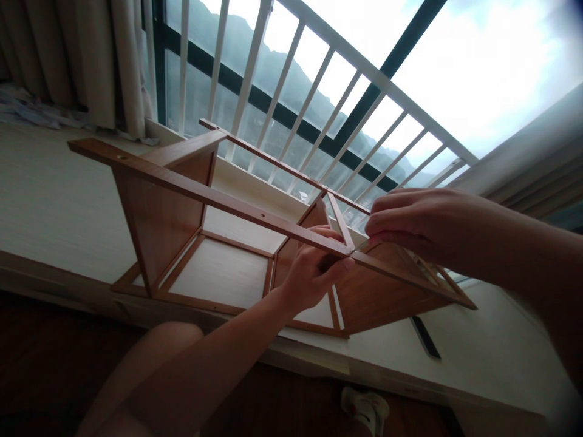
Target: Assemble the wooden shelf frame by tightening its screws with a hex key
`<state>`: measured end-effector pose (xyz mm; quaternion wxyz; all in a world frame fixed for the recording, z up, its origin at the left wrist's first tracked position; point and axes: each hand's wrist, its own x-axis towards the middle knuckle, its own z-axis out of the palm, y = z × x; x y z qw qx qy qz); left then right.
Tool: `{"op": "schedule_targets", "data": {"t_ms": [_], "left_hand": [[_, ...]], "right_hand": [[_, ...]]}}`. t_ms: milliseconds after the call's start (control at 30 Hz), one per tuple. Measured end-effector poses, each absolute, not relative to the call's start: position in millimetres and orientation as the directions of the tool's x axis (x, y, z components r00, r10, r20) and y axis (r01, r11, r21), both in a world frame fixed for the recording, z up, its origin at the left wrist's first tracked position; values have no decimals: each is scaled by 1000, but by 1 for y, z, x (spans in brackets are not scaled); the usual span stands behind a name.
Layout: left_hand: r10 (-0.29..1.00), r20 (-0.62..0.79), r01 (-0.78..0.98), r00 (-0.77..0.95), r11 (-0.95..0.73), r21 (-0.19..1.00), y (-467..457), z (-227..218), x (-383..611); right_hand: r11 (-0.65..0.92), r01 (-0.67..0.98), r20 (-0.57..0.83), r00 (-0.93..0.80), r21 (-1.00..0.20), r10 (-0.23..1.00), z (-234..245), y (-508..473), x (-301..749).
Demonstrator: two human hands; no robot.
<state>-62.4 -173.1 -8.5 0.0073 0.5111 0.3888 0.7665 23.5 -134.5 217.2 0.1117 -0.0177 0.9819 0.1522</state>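
Note:
A wooden shelf frame (pixel 182 185) with flat brown panels lies on its side on a pale window ledge. My left hand (pixel 314 267) is closed around its near long rail, close to where a short crossbar (pixel 339 218) meets it. Just right of that joint, my right hand (pixel 410 218) is closed, fingertips pinched together above the rail. A thin sliver shows between those fingertips and the joint, too small to name. Small round holes dot the rail. One brown panel (pixel 382 285) stands right of the joint, below my right hand.
White window bars (pixel 286 79) rise behind the frame. A curtain (pixel 98 67) hangs at the left, with crumpled papers (pixel 36 112) beside it. A dark, flat, phone-like object (pixel 426 337) lies on the ledge (pixel 492 352). A light shoe (pixel 364 409) is on the dark floor.

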Motion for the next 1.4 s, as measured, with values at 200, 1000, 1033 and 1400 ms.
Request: {"op": "schedule_targets", "data": {"t_ms": [200, 1000, 1033, 1400], "left_hand": [[395, 783, 387, -481, -705, 594, -172, -9, -62], [427, 758, 345, -494, -704, 621, -171, -11, -60], [429, 757, 345, -493, -702, 623, -171, -11, -60], [435, 755, 363, -490, -686, 630, -171, -12, -60]], "right_hand": [[949, -201, -201, -968, 245, -153, 217, -121, 22], [927, 334, 26, -942, 173, 334, 190, -127, 29], [918, 357, 40, -934, 171, 356, 190, -128, 28], [962, 234, 0, -972, 143, 237, 199, -124, 39]]}}
